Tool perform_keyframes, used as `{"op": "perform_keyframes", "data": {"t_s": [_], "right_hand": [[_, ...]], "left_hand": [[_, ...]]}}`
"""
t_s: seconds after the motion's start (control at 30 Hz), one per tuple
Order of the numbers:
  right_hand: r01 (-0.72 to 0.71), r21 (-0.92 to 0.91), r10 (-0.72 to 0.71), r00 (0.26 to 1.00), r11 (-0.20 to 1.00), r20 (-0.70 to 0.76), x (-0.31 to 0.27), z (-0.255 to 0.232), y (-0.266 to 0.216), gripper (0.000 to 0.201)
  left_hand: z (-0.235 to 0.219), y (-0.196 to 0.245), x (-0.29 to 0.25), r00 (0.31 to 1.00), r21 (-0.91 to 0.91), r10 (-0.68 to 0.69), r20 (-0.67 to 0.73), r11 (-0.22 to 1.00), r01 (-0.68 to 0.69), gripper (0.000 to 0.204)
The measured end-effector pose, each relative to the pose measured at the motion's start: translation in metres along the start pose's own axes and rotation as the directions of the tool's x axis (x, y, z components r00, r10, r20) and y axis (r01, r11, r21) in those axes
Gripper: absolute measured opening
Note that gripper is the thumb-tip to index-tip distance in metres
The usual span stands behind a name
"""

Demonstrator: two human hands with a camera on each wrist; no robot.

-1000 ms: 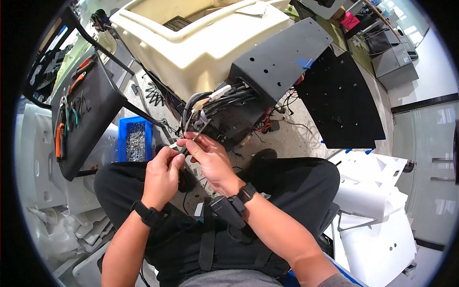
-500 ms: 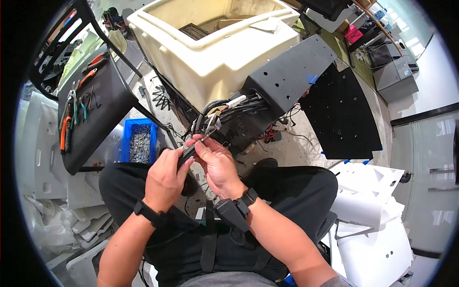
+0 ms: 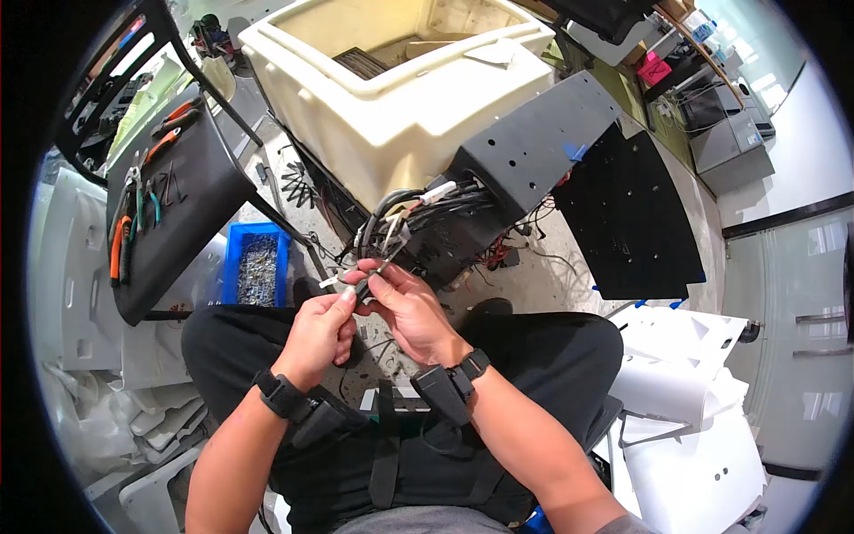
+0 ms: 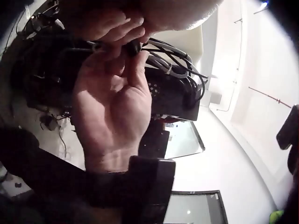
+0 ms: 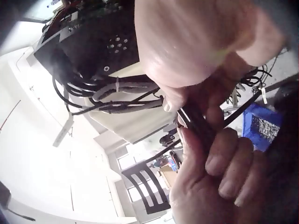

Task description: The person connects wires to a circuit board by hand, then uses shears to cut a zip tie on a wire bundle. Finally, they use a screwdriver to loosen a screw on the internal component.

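Observation:
A small black part (image 3: 362,288) is between the two hands, below the ends of a cable bundle (image 3: 436,206). My left hand (image 3: 318,336) pinches its lower side between thumb and fingers, the other fingers curled. My right hand (image 3: 411,311) pinches at its upper side, by a thin cable. In the right wrist view the black part (image 5: 197,125) looks long, with a shiny edge, and my left hand (image 5: 210,182) holds it from below. The left wrist view shows the part's dark end (image 4: 133,47) at the fingertips of my right hand (image 4: 112,107); fingers hide the rest.
A cream tub (image 3: 374,120) and a dark metal housing (image 3: 525,147) stand ahead. Pliers and hex keys lie on a black chair seat (image 3: 191,200) at left. Beside it is a blue bin (image 3: 232,267) of small metal pieces. White panels (image 3: 689,445) lie at right.
My left hand has turned and its thumb now lies along the top of the black part, which shows less between the hands. Its wrist camera has come into sight. My right hand has shifted slightly.

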State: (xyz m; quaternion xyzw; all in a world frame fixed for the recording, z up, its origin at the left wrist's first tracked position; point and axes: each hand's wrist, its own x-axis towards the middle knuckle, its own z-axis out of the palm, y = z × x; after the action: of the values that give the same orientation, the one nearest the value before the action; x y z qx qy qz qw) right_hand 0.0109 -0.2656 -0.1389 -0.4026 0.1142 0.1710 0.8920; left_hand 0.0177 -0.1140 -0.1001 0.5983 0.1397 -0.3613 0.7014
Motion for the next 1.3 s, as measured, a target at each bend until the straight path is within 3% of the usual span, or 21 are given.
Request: {"op": "perform_keyframes", "data": {"t_s": [0.1, 0.13, 0.17, 0.2, 0.23, 0.3, 0.37, 0.43, 0.47, 0.53, 0.57, 0.63, 0.77, 0.97, 1.03, 1.07, 1.13, 1.17, 1.23, 1.27, 1.3], "right_hand": [[0.017, -0.014, -0.016, 0.999, 1.0, 0.03, 0.005, -0.003, 0.008, 0.022], [0.046, 0.018, -0.046, 0.998, 0.999, 0.029, 0.007, -0.002, 0.012, 0.022], [0.076, 0.05, -0.077, 0.997, 0.996, 0.027, 0.008, -0.002, 0.014, 0.022], [0.054, 0.093, -0.056, 0.998, 0.994, 0.02, 0.007, 0.001, 0.012, 0.021], [0.064, 0.094, -0.066, 0.998, 0.993, 0.021, 0.006, 0.003, 0.009, 0.021], [0.028, 0.106, -0.029, 1.0, 0.994, 0.012, 0.004, 0.005, 0.006, 0.02], [0.041, 0.129, -0.045, 0.999, 0.991, 0.023, 0.006, 0.004, 0.008, 0.019], [0.05, 0.102, -0.053, 0.998, 0.993, 0.024, 0.006, 0.003, 0.011, 0.021], [0.057, 0.067, -0.057, 0.998, 0.996, -0.003, 0.007, 0.004, 0.013, 0.023], [0.04, -0.03, -0.042, 0.998, 0.999, -0.045, 0.005, 0.003, 0.01, 0.024], [0.02, -0.129, -0.031, 0.996, 0.991, -0.08, 0.005, 0.003, 0.008, 0.025], [-0.001, -0.141, -0.011, 0.997, 0.99, -0.082, 0.004, 0.0, 0.006, 0.026], [-0.018, -0.123, 0.014, 0.999, 0.992, -0.033, -0.001, -0.003, -0.002, 0.026], [0.004, -0.045, -0.004, 1.0, 0.999, -0.007, 0.004, 0.001, 0.003, 0.021], [0.034, -0.004, -0.034, 0.999, 0.999, -0.033, 0.005, 0.003, 0.005, 0.021], [0.036, -0.002, -0.036, 0.999, 0.999, -0.031, 0.005, 0.003, 0.006, 0.021], [0.052, 0.053, -0.051, 0.999, 0.997, -0.019, 0.005, 0.003, 0.007, 0.021], [0.053, 0.055, -0.052, 0.998, 0.997, -0.022, 0.005, 0.003, 0.008, 0.021], [0.063, 0.088, -0.062, 0.998, 0.994, -0.013, 0.004, 0.004, 0.008, 0.022], [0.063, 0.09, -0.062, 0.998, 0.994, -0.016, 0.004, 0.005, 0.007, 0.022], [0.048, 0.057, -0.046, 0.998, 0.997, -0.038, 0.003, 0.006, 0.006, 0.023]], "left_hand": [[-0.001, -0.008, 0.001, 0.999, 0.009, 0.039, -0.016, 0.999, -0.039, 0.034], [0.003, -0.007, -0.001, 0.969, 0.258, 0.213, -0.121, 0.95, -0.177, 0.03], [0.006, -0.007, -0.002, 0.899, 0.501, 0.4, -0.176, 0.823, -0.268, 0.026], [0.004, -0.008, -0.001, 0.779, 0.688, 0.611, -0.139, 0.626, -0.367, 0.022], [0.003, -0.006, -0.002, 0.776, 0.691, 0.616, -0.132, 0.619, -0.373, 0.022], [0.003, 0.001, -0.007, 0.584, 0.872, 0.805, 0.1, 0.212, -0.442, 0.022], [0.001, -0.002, -0.004, 0.589, 0.868, 0.802, 0.095, 0.223, -0.444, 0.022], [-0.001, -0.004, -0.001, 0.531, 0.886, 0.829, 0.174, 0.103, -0.452, 0.021], [0.001, -0.004, 0.0, 0.535, 0.885, 0.825, 0.183, 0.099, -0.456, 0.021], [0.004, -0.003, -0.001, 0.837, 0.724, 0.535, -0.11, 0.62, -0.301, 0.017], [0.003, -0.003, 0.0, 0.838, 0.725, 0.535, -0.109, 0.619, -0.301, 0.017], [-0.001, -0.004, 0.003, 0.949, 0.401, 0.302, -0.088, 0.883, -0.244, 0.019], [-0.003, -0.009, 0.006, 0.975, 0.342, 0.219, -0.046, 0.92, -0.191, 0.03], [0.005, 0.004, -0.004, 0.957, 0.54, 0.269, -0.112, 0.825, -0.169, 0.029], [0.008, 0.005, -0.006, 0.89, 0.593, 0.438, -0.123, 0.752, -0.288, 0.021], [0.008, 0.003, -0.004, 0.89, 0.595, 0.439, -0.122, 0.75, -0.289, 0.021], [0.007, -0.006, 0.003, 0.624, 0.698, 0.781, -0.003, 0.448, -0.559, 0.018], [0.005, -0.005, 0.002, 0.626, 0.698, 0.78, 0.001, 0.448, -0.559, 0.018], [0.0, -0.002, -0.002, 0.539, 0.883, 0.821, 0.19, 0.098, -0.459, 0.018], [0.0, -0.004, -0.001, 0.541, 0.882, 0.819, 0.192, 0.098, -0.461, 0.018], [0.0, -0.007, 0.001, 0.598, 0.874, 0.789, 0.137, 0.188, -0.448, 0.017]]}}
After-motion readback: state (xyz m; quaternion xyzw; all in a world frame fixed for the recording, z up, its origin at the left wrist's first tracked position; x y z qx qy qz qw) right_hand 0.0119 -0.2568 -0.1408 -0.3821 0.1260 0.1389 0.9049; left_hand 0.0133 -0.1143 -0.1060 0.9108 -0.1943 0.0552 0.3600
